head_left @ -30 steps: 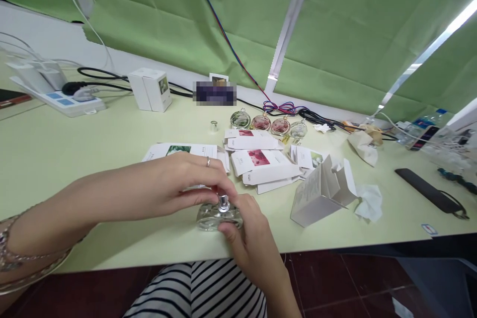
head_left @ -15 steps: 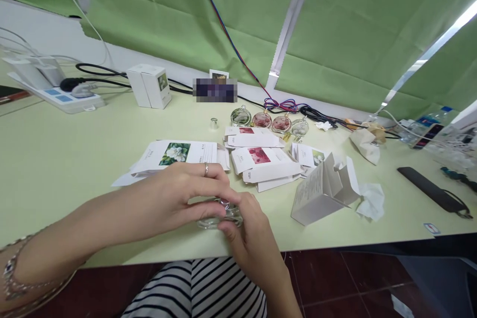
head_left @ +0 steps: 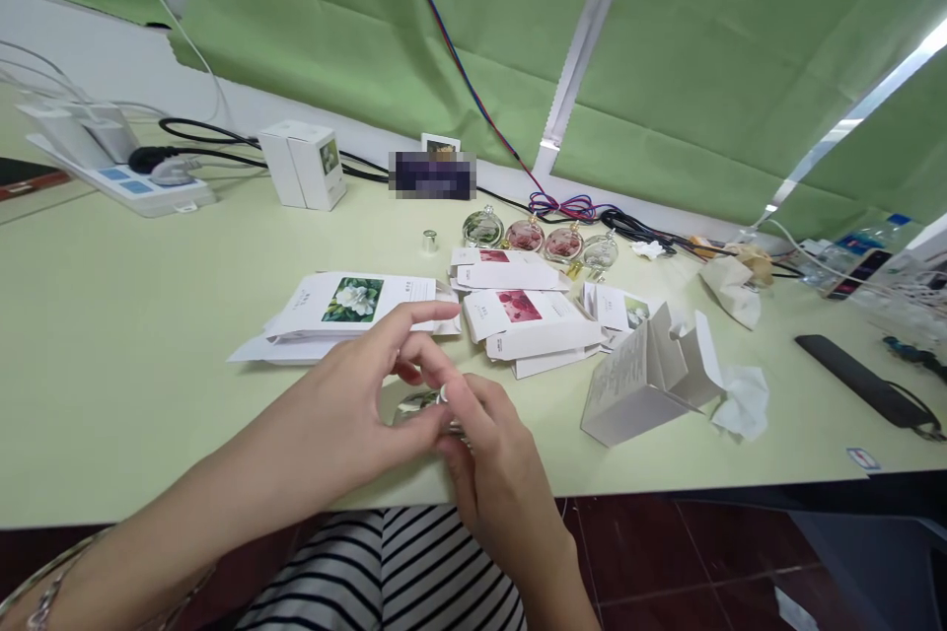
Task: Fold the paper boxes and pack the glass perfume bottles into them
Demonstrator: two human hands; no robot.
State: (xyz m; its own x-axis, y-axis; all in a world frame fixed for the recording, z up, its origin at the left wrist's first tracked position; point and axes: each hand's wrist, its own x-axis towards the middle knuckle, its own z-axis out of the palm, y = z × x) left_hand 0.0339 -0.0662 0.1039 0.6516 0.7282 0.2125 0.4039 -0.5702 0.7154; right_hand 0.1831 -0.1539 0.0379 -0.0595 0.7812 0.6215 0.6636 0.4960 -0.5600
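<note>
A clear glass perfume bottle (head_left: 414,406) is at the table's front edge, mostly covered by my fingers. My left hand (head_left: 362,389) pinches at the bottle's neck with thumb and fingers, its index finger stretched forward. My right hand (head_left: 503,458) wraps round the bottle's right side, thumb toward me. A small shiny part shows at the neck between the fingers; its exact shape is hidden. Just beyond my left hand lies a flattened white carton (head_left: 303,311) with a white flower picture. Another carton, with a red picture (head_left: 533,320), lies beyond my right hand.
Several round perfume bottles (head_left: 524,235) stand in a row at the back, near a small silver cap (head_left: 430,240). An opened white box (head_left: 628,394) stands right, beside crumpled tissue (head_left: 742,402). White boxes (head_left: 302,165) and a power strip (head_left: 140,187) are back left.
My left hand's index finger has lifted and stretched forward from the bottle top, while thumb and other fingers pinch at the neck. The right hand has closed further over the bottle.
</note>
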